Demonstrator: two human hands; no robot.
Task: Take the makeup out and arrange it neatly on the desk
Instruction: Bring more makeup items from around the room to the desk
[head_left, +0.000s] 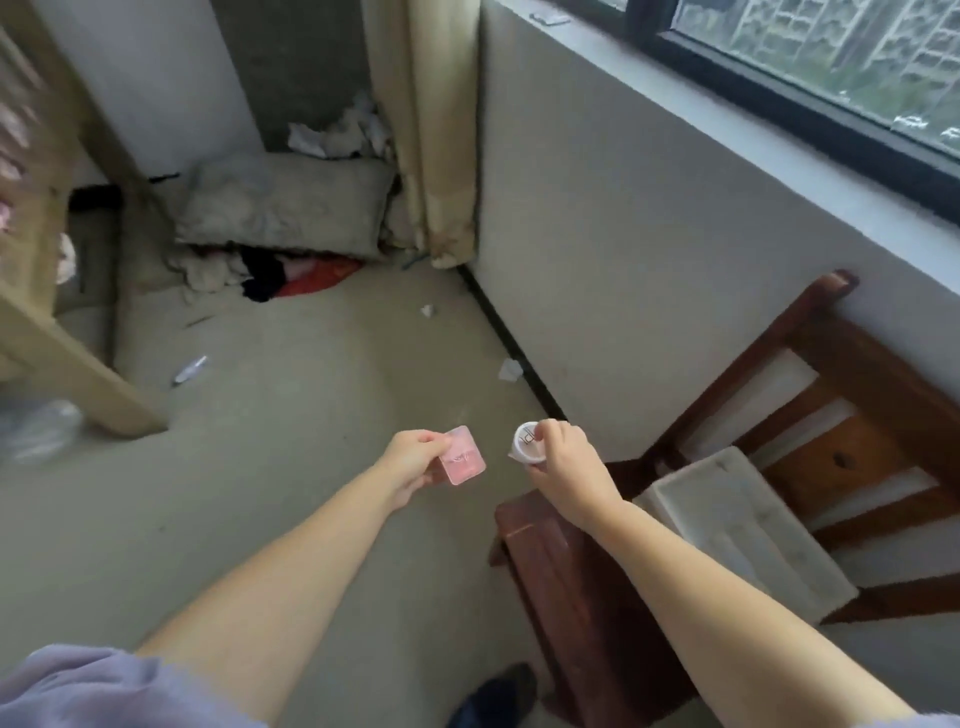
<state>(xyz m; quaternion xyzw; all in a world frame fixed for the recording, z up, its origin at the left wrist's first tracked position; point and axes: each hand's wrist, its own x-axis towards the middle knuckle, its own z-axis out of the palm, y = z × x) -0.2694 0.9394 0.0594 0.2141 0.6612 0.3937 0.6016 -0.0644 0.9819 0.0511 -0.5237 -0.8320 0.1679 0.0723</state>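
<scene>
Sleeve (93, 686): lilac cloth at the bottom left corner, nearest the camera, on the left arm.
Shoe (493, 696): dark toe on the floor at the bottom edge, just beside the chair's front leg.
Left hand (410, 462): held out over the floor, thumb and curled fingers pinching one edge of the pink compact.
Pink compact (462, 456): flat, square with rounded corners, pale lettering on its face; held in the air, tilted, touching nothing but the left hand.
Right hand (563, 460): held out over the front left corner of the chair, fingers curled down round the white jar from above.
White jar (529, 441): small and round, its lid with dark lettering turned toward the camera; held in the air just beside the pink compact, the two apart.
Chair (597, 597): dark red-brown wood, against the wall under the window.
Cushion (737, 525): pale grey pad lying on the chair's seat.
Floor (291, 467): grey, with paper scraps near the skirting.
Far corner: a grey pillow (285, 205) on a heap of clothes (291, 273), beside a beige curtain (436, 130).
Window (810, 57): dark frame at the top right.
</scene>
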